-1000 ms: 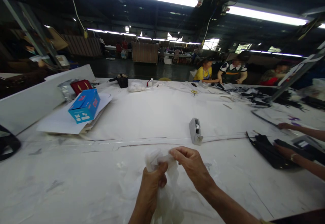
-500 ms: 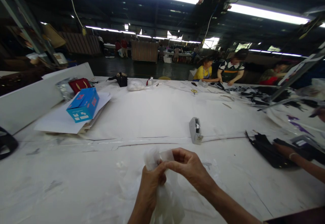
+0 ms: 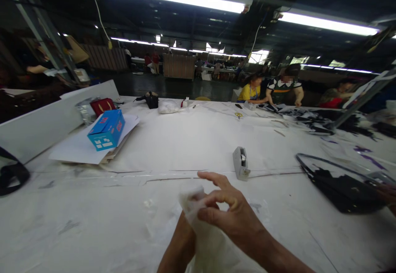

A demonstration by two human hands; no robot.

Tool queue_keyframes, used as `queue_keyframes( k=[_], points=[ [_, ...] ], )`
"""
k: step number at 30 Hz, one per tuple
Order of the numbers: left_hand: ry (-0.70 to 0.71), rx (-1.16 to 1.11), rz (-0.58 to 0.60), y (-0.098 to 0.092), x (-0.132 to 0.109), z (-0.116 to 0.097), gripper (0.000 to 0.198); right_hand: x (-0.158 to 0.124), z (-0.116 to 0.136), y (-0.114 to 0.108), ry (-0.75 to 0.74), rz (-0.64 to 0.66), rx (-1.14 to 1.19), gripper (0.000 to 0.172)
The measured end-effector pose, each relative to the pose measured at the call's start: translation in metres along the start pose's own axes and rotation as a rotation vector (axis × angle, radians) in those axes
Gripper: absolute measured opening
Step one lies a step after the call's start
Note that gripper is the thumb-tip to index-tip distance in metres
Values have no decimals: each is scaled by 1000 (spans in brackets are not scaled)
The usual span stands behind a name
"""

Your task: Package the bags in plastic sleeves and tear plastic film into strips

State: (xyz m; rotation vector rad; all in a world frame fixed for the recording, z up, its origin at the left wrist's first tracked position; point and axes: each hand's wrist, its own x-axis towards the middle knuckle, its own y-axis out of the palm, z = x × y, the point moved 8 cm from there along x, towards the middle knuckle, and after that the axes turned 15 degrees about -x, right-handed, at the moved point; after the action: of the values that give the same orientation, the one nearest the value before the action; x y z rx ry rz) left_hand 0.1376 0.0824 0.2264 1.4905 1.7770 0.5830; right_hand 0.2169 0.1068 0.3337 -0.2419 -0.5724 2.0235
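Note:
A thin translucent plastic bag (image 3: 210,244) hangs between my hands and drapes toward the table's near edge. My left hand (image 3: 184,233) is closed on its bunched upper part; the plastic covers most of those fingers. From the right, my right hand (image 3: 233,211) pinches the bag near its top with the thumb and a bent finger, while another finger stretches out above. Beyond my hands a grey tape dispenser (image 3: 240,163) stands upright on the white table (image 3: 182,141).
To the left, a blue box (image 3: 107,130) rests on stacked white sheets (image 3: 74,149). At right lies a black bag (image 3: 343,188) beside another person's hand (image 3: 388,194). Dark scraps (image 3: 309,118) cover the far right, near two seated people. A black strap (image 3: 14,172) sits at the left edge.
My right hand's fingers have spread, one now raised. The plastic has shifted over my left hand, hiding more of it. At right, the black bag has been turned by the other person.

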Motion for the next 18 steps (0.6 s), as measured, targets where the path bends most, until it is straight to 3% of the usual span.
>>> queue_keyframes(
  k=[4,9,14,16,18],
  points=[
    [-34,-76,-182,-17,-9,13,58,11,-27,3,77,-83,59,12],
    [-18,-68,-281,-36,-9,17,78,10,-38,11,159,-80,172,17],
    [111,-101,-21,-24,-3,16,91,8,-45,15,203,-124,229,14],
    [160,-46,30,-17,-5,14,90,8,-48,15,200,-150,261,14],
    [121,-6,51,-12,-6,17,93,7,-51,15,205,-170,306,16]
  ],
)
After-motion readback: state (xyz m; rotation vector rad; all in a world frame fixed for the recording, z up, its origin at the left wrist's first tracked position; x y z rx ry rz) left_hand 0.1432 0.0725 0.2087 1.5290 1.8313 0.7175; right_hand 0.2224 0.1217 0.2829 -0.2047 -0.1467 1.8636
